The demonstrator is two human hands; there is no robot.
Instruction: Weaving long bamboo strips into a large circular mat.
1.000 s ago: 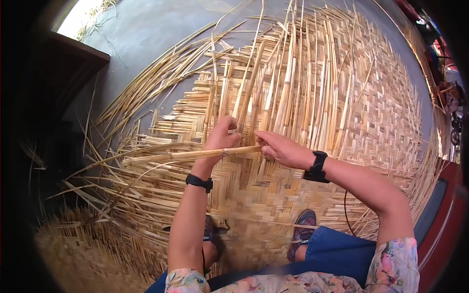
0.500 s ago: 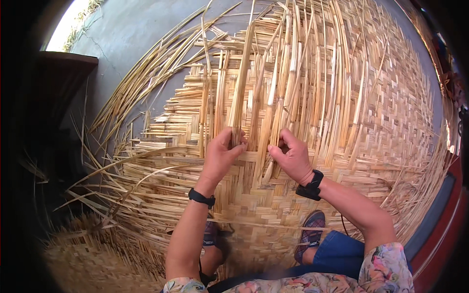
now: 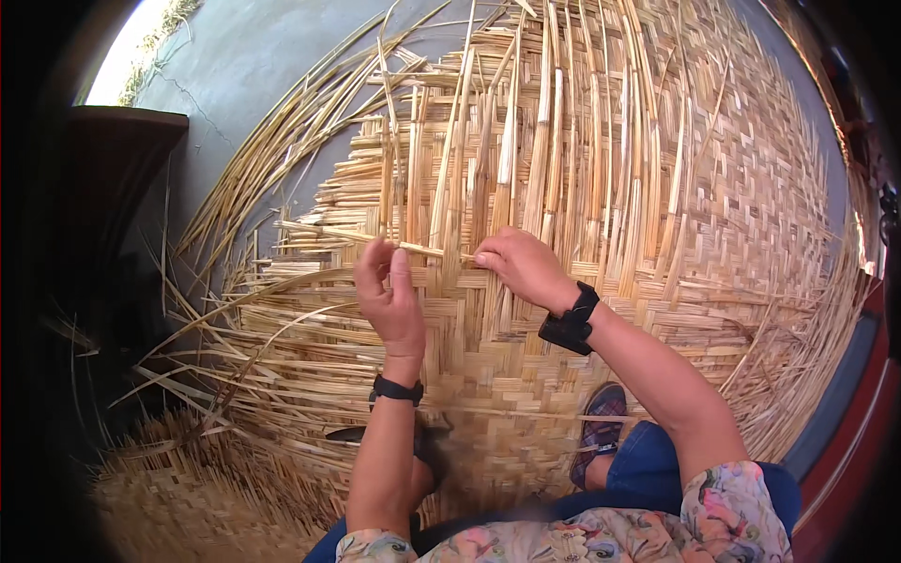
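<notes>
A large woven mat (image 3: 526, 375) of flat straw-coloured split-cane strips lies under my hands. My right hand (image 3: 530, 267) is closed, pinching the end of a thin cane strip (image 3: 436, 251) that runs crosswise to the left over the weave. At that strip's middle is my left hand (image 3: 389, 296), thumb raised and apart from the half-curled fingers. Its fingertips are at the strip; whether they touch it is unclear. Long lengthwise strips (image 3: 552, 141) stand loose beyond both hands, some lifted off the weave. Each wrist carries a black band.
A bundle of loose cane strips (image 3: 272, 141) lies on the grey floor (image 3: 253, 56) at the far left. Dark wooden furniture (image 3: 131, 117) stands at the left edge. Ragged strip ends (image 3: 253, 375) stick out along the mat's left side. My shoe (image 3: 603, 422) rests on the mat.
Both hands have moved left and slightly away from me. They have let go of the lengthwise strips. A crosswise strip is now in my right hand, and my left hand has opened.
</notes>
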